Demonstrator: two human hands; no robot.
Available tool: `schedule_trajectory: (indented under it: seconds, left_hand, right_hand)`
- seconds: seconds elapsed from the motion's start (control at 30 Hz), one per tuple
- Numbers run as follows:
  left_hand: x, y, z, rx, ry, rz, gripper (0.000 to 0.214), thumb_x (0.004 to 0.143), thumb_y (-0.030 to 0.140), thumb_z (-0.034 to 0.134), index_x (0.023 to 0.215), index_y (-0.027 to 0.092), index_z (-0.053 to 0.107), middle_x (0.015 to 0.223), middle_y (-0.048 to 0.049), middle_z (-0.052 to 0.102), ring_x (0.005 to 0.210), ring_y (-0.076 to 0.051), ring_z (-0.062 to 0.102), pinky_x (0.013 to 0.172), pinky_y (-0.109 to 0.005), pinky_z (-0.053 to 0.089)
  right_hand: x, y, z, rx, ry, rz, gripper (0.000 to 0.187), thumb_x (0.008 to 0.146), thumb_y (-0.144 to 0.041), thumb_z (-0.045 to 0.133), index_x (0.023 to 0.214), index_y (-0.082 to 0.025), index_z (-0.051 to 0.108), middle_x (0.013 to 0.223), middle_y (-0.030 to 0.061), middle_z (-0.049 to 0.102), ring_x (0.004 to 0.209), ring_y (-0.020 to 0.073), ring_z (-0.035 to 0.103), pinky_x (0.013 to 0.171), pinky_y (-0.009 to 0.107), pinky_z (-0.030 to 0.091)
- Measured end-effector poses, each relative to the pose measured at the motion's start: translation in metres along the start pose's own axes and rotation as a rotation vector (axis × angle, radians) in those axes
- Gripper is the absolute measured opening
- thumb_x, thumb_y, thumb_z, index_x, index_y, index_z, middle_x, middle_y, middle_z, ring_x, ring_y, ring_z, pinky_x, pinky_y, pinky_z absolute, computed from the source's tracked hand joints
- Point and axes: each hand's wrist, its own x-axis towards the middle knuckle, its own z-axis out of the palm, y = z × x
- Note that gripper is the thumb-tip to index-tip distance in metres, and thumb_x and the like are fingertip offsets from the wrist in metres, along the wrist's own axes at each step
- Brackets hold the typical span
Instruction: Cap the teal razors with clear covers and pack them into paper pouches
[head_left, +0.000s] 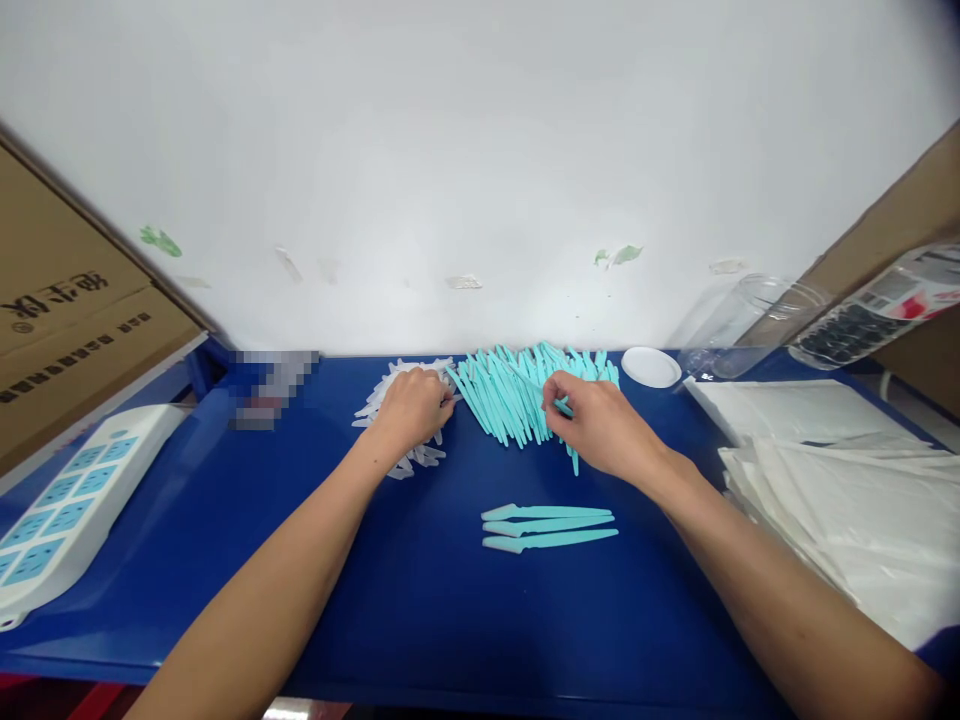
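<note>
My left hand [417, 408] is over a pile of small clear plastic blade caps [386, 400], thumb and fingers pinched together. What lies between those fingertips is hidden. My right hand [592, 415] pinches one turquoise eyebrow razor [525, 376], whose thin end points up and left over a large heap of similar turquoise eyebrow razors [499, 400]. Nearer to me, three turquoise razors [551, 525] lie side by side on the blue table, their wider blade ends to the left.
A white power strip [71, 500] and a cardboard box [82, 310] stand at the left. Behind the heap rises a white wall [480, 180]. On the right are a white round lid [651, 367], a clear jar [739, 325], a filled bottle [862, 320] and stacked white packets [847, 500].
</note>
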Motion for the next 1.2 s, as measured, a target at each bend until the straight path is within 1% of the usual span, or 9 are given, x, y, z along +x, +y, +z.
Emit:
schedule_trajectory:
  seconds: [0.13,0.27,0.33,0.43,0.53,0.6,0.8,1.1,1.2]
  left_hand:
    - [-0.012,0.005,-0.007,-0.043,0.022,0.006,0.025,0.087,0.019,0.056,0.076,0.016,0.078,0.088,-0.0156,0.070,0.096,-0.033,0.061,0.090,-0.044,0.044]
    - [-0.031,0.006,-0.020,-0.198,0.019,-0.004,0.027,0.094,0.035,0.055,0.092,0.019,0.076,0.100,-0.0122,0.070,0.097,-0.029,0.062,0.087,-0.040,0.048]
    - [-0.042,0.007,-0.025,-0.314,-0.041,-0.003,0.031,0.098,0.043,0.051,0.098,0.021,0.073,0.099,-0.0085,0.072,0.087,-0.024,0.065,0.077,-0.034,0.051]
    - [-0.055,0.010,-0.026,-0.510,-0.175,-0.001,0.036,0.101,0.048,0.046,0.101,0.021,0.070,0.088,-0.0044,0.073,0.074,-0.018,0.068,0.064,-0.026,0.052]
    - [-0.058,0.013,-0.023,-0.803,-0.257,-0.064,0.036,0.099,0.051,0.053,0.101,0.019,0.069,0.088,-0.0051,0.073,0.077,-0.017,0.068,0.068,-0.026,0.054]
    - [-0.057,0.015,-0.020,-0.934,-0.280,-0.106,0.034,0.096,0.050,0.059,0.099,0.018,0.070,0.087,-0.0050,0.071,0.078,-0.017,0.066,0.071,-0.027,0.053]
    - [-0.053,0.021,-0.014,-0.946,-0.356,-0.073,0.030,0.094,0.046,0.063,0.098,0.018,0.073,0.086,-0.0030,0.070,0.077,-0.016,0.063,0.072,-0.026,0.050]
    - [-0.058,0.018,-0.022,-0.816,-0.356,-0.075,0.031,0.095,0.048,0.060,0.098,0.020,0.073,0.082,0.0000,0.066,0.073,-0.015,0.057,0.065,-0.025,0.043]
    - [-0.058,0.022,-0.019,-0.807,-0.379,-0.052,0.029,0.095,0.046,0.061,0.098,0.020,0.074,0.080,0.0004,0.067,0.071,-0.014,0.056,0.064,-0.025,0.042]
  right_hand:
    - [-0.018,0.001,0.002,-0.026,-0.027,-0.086,0.010,0.094,-0.020,0.047,0.096,-0.023,0.057,0.058,-0.0047,0.052,0.050,0.0136,0.044,0.056,0.027,0.029]
    - [-0.026,0.002,0.007,-0.038,-0.048,-0.123,0.014,0.100,-0.027,0.046,0.103,-0.021,0.058,0.065,-0.0012,0.059,0.053,0.0153,0.049,0.055,0.028,0.032]
    - [-0.027,0.004,0.009,-0.028,-0.066,-0.141,0.017,0.102,-0.030,0.045,0.105,-0.021,0.059,0.073,0.0013,0.065,0.057,0.0162,0.054,0.057,0.029,0.035]
    - [-0.028,0.009,0.013,0.013,-0.095,-0.176,0.019,0.103,-0.031,0.046,0.106,-0.021,0.062,0.086,0.0032,0.071,0.069,0.0167,0.062,0.064,0.029,0.043]
    - [-0.030,0.014,0.017,0.099,-0.087,-0.208,0.019,0.102,-0.033,0.050,0.106,-0.022,0.066,0.096,0.0040,0.073,0.078,0.0166,0.065,0.070,0.028,0.046]
    - [-0.031,0.016,0.018,0.152,-0.080,-0.208,0.019,0.102,-0.034,0.052,0.104,-0.022,0.067,0.094,0.0033,0.074,0.073,0.0149,0.063,0.066,0.028,0.045]
    - [-0.031,0.016,0.019,0.211,-0.111,-0.206,0.018,0.101,-0.034,0.055,0.100,-0.022,0.068,0.085,-0.0001,0.073,0.064,0.0120,0.059,0.061,0.027,0.042]
    - [-0.031,0.016,0.019,0.227,-0.126,-0.219,0.019,0.100,-0.036,0.055,0.099,-0.022,0.069,0.081,-0.0011,0.073,0.060,0.0107,0.055,0.062,0.026,0.042]
    - [-0.031,0.016,0.019,0.244,-0.133,-0.211,0.020,0.100,-0.037,0.056,0.098,-0.022,0.069,0.081,-0.0011,0.072,0.062,0.0109,0.057,0.062,0.026,0.042]
